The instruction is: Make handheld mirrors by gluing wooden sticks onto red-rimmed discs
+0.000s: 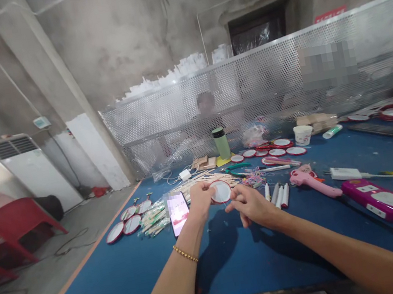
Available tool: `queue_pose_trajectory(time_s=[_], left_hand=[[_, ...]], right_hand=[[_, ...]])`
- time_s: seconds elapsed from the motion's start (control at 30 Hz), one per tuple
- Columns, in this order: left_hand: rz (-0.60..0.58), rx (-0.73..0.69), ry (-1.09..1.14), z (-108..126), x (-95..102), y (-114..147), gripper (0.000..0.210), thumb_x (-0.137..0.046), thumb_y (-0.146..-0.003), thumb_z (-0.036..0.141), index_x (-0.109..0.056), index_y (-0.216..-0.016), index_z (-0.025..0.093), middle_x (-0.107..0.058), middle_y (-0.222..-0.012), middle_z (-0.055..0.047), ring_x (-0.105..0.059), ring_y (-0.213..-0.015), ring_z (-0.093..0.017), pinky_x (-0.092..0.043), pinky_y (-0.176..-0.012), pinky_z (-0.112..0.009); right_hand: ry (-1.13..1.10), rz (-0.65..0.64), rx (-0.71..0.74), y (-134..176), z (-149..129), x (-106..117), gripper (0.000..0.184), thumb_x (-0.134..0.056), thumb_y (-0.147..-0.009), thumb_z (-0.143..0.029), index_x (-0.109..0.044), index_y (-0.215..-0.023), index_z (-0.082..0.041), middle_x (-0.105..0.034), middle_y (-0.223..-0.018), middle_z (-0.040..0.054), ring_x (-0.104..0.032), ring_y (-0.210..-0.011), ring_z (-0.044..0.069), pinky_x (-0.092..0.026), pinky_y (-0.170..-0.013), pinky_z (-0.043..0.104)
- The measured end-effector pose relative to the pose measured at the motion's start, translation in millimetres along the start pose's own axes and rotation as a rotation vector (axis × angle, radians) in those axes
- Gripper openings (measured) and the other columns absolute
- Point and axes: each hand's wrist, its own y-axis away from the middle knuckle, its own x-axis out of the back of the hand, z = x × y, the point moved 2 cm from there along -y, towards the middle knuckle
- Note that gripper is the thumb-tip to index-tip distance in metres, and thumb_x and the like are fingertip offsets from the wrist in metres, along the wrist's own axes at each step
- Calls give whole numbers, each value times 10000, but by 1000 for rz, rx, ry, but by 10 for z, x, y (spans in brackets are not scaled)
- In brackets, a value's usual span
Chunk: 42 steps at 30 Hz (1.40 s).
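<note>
My left hand (201,198) pinches the left edge of a small round white disc (221,192) with a red rim, held up above the blue table. At the disc's lower right edge, the fingers of my right hand (247,204) are drawn together. A thin pale strand seems to hang by those fingertips, too small to make out. Left of my left wrist lies a lit phone (179,213). Beyond my hands are loose wooden sticks (202,178) and a tangle of coloured threads (254,177). Several marker pens (280,195) lie right of my right hand.
Finished-looking red-rimmed discs (132,224) lie at the left, more (277,152) at the back. A pink glue gun (315,182), a magenta device (382,199) and cables occupy the right. A green bottle (221,143) and paper cup (303,135) stand before a perforated metal screen (176,120); a person sits behind it.
</note>
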Motion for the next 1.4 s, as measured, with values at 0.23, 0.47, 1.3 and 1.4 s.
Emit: queue_pose_trajectory(time_s=[0.23,0.47,1.3,1.4], left_hand=[[-28,29,47,38,-17,31,73,-638,-598,108,-578,-584,146,-546,-482,42,-490,-418,-104,-421,-392,-215],[-24,14,148,47,-37,85,91,-688,-613,154,-613,-663,137,-584,-523,29,-517,-446,-109,-442,-420,-221],[-285,-7,112,87,-60,118,188,-715,-616,235,-591,-704,125,-630,-569,1,-583,-463,-128,-480,-469,-244],[-267,-2,88,65,-57,107,219,-732,-628,249,-545,-673,145,-602,-537,20,-578,-439,-127,-493,-469,-258]], right_hand=[[-239,47,-155,-26,-73,22,322,-579,-630,-219,-416,-908,-218,-704,-611,-28,-528,-290,118,-397,-312,205],[-444,-47,-228,-34,-55,7,254,-609,-604,-242,-531,-836,-177,-734,-763,31,-526,-325,80,-406,-308,193],[-294,63,-97,-102,-7,105,250,-587,-652,-380,-568,-789,-171,-628,-562,-41,-511,-303,82,-358,-289,177],[-326,47,-114,-108,-7,99,265,-583,-647,-377,-568,-817,-174,-616,-550,-51,-514,-301,85,-359,-290,176]])
